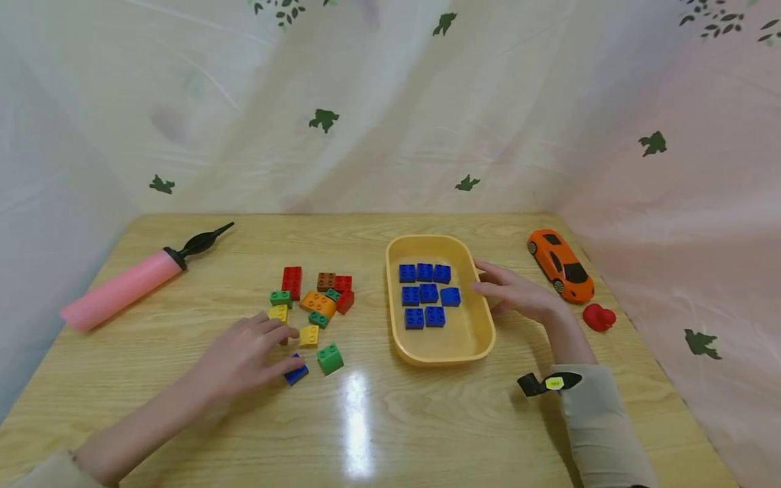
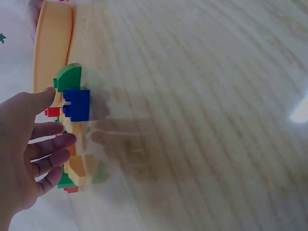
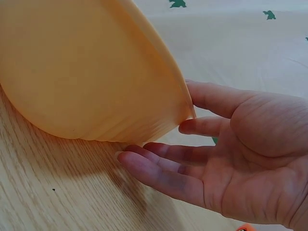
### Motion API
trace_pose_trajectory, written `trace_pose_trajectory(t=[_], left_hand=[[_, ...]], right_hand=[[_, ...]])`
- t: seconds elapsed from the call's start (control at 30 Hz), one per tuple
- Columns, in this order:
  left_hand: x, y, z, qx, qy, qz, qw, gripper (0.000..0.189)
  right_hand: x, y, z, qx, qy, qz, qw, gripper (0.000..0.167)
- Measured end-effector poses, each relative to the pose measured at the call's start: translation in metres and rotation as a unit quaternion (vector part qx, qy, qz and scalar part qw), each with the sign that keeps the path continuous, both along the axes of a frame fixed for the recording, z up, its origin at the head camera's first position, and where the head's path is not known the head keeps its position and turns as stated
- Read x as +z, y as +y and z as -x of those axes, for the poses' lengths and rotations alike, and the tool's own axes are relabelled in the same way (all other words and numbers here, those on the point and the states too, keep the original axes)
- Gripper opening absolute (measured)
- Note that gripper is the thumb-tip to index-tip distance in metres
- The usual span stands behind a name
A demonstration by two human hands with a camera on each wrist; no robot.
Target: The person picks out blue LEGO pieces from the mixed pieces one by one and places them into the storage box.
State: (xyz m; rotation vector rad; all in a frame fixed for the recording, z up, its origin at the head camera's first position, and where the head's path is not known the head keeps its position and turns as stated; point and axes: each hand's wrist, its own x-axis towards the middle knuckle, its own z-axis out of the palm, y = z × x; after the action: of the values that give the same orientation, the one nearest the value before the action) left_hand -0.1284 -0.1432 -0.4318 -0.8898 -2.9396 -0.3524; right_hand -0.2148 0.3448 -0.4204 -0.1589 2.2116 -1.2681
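Note:
My left hand (image 1: 250,352) reaches over loose toy bricks, its fingers spread and relaxed. Its thumb is beside a blue brick (image 1: 296,373); the left wrist view also shows that blue brick (image 2: 79,104) in front of the thumb, but contact is unclear. Close by lie a green brick (image 1: 330,359) and a yellow brick (image 1: 309,336); another yellow brick (image 1: 278,313) is partly behind the fingers. A yellow-orange tray (image 1: 442,343) holds several blue bricks (image 1: 429,293) in rows. My right hand (image 1: 518,295) holds the tray's right side, with fingertips at its rim and under its wall (image 3: 159,130).
Red, brown, green and orange bricks (image 1: 318,303) cluster left of the tray. A pink hand pump (image 1: 128,288) lies on the far left. An orange toy car (image 1: 560,266) and a small red toy (image 1: 598,317) sit at the right table edge. A patterned curtain (image 1: 366,163) hangs behind.

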Motion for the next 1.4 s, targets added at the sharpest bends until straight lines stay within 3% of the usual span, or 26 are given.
trace_pose_trajectory(t=[0.13, 0.3, 0.8, 0.97, 1.2, 1.4], left_hand=[[-0.007, 0.003, -0.005, 0.011, -0.023, 0.016, 0.9995, 0.045], [-0.009, 0.005, -0.007, 0.021, -0.018, 0.012, 0.9995, 0.042], [-0.008, 0.005, -0.012, 0.003, -0.016, 0.024, 0.9996, 0.041], [0.002, 0.007, -0.010, -0.002, -0.008, 0.033, 0.9994, 0.039], [0.028, 0.012, 0.001, -0.014, 0.055, 0.017, 0.9982, 0.037], [0.044, 0.024, 0.007, -0.035, 0.088, 0.022, 0.9952, 0.037]], right_hand=[[0.000, 0.000, 0.000, 0.001, 0.003, 0.001, 1.0000, 0.070], [0.000, 0.000, 0.000, 0.003, 0.002, 0.002, 1.0000, 0.070], [0.000, 0.002, 0.000, 0.005, 0.003, 0.006, 1.0000, 0.070], [0.001, 0.002, 0.000, 0.007, 0.002, 0.005, 1.0000, 0.069], [0.001, 0.002, 0.000, 0.008, 0.005, 0.007, 0.9999, 0.070], [0.000, 0.002, 0.000, 0.009, 0.007, 0.005, 0.9999, 0.069]])
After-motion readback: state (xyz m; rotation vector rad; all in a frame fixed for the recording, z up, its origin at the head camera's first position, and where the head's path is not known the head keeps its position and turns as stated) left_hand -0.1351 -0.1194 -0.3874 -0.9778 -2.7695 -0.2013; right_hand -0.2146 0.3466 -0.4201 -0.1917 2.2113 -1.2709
